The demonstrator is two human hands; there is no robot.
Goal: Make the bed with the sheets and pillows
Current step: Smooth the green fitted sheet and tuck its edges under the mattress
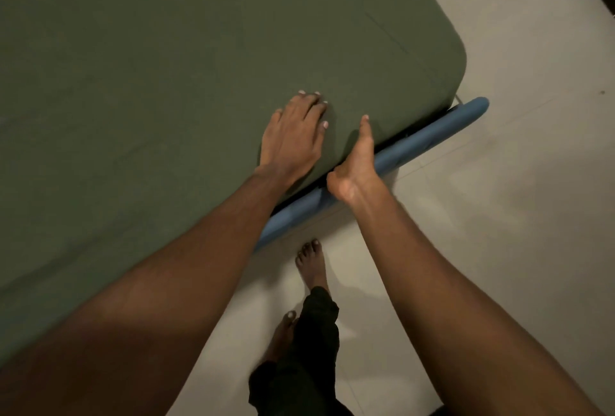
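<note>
The green sheet (166,49) lies smooth over the mattress, reaching its near corner above the blue bed frame (432,136). The step in hand looks like tucking the sheet along the near edge. The left hand (293,136) presses flat on top, fingers relaxed. The right hand (356,166) hooks over the edge with its thumb (365,126) on the sheet. Its fingers are hidden below, so their grip cannot be told. The next move likely calls for pushing the cloth under while keeping the top taut.

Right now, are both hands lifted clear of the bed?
No: the left hand lies flat on the green sheet, and the right hand is at the sheet's edge with its thumb on top.
</note>
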